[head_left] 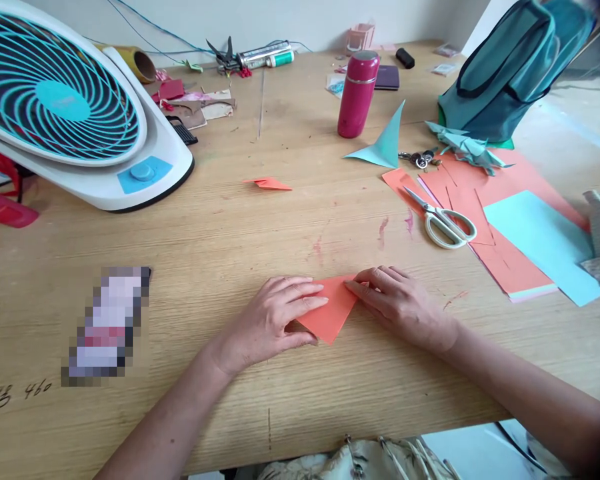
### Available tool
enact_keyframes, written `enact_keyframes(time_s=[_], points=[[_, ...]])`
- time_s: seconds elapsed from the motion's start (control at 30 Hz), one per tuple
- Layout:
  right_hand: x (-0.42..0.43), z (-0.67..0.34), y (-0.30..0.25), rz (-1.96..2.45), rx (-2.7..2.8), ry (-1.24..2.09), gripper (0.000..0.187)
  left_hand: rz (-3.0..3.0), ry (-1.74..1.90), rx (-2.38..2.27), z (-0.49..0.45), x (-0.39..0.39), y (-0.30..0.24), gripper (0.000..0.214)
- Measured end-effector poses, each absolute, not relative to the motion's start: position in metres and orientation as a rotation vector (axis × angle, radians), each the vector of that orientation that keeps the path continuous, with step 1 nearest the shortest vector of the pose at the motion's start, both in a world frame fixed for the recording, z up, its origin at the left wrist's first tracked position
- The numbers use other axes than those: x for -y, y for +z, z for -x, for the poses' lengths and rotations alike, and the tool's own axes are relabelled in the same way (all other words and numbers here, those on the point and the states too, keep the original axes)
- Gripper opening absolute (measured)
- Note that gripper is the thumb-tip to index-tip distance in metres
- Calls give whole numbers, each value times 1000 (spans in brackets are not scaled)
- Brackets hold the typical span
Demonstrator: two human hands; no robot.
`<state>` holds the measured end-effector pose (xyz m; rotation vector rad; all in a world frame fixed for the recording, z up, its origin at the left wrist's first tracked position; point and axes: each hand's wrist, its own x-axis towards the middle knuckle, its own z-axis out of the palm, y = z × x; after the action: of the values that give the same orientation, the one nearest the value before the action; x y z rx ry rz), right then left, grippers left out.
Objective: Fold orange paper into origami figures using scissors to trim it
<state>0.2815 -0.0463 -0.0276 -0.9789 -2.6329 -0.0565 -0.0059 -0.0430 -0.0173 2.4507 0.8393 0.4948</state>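
**Q:** Position of the workpiece?

**A:** The orange paper [331, 315] lies on the wooden tabletop [205, 253] in front of me, between my hands, one corner pointing toward my body. It looks folded; layers cannot be counted from here.

**Q:** State of the hands?

**A:** My left hand [276, 312]: fingers slightly spread across the paper's left part, thumb by its near edge. My right hand [405, 301]: thumb and forefinger appear to pinch the far right corner; the underside of that grip is hidden.

**Q:** Expected handling?

**A:** Judged very light, crisp enough to keep a crease, easily torn, apt to slide. Best hold: flat fingertips on the body, a light pinch at an edge or corner.

**Q:** Surroundings?

**A:** Beyond it, well apart, a small folded orange piece [269, 184]. To the right, white-handled scissors [443, 225] rest on orange sheets [523, 277], partly overlapped by a light-blue sheet [543, 233]. Farther off, a magenta bottle [357, 100]; at far left, a fan [63, 100].
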Motion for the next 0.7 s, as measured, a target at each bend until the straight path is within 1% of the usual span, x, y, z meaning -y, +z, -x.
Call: enact_keyframes(time_s=[0.33,0.47,0.53,0.6,0.7], points=[[48,-280,-26,959,2615,-42,20,-2400,507,-816,4,43,-12,43],[48,-280,-25,962,2605,-14,19,-2433,577,-816,1,47,-14,24],[50,-280,-24,960,2609,25,18,-2447,644,-824,-1,50,-17,20],[53,-280,-22,973,2608,122,21,-2441,705,-822,-4,53,-19,20],[57,-280,-19,999,2557,317,32,-2390,756,-850,-5,58,-20,21]])
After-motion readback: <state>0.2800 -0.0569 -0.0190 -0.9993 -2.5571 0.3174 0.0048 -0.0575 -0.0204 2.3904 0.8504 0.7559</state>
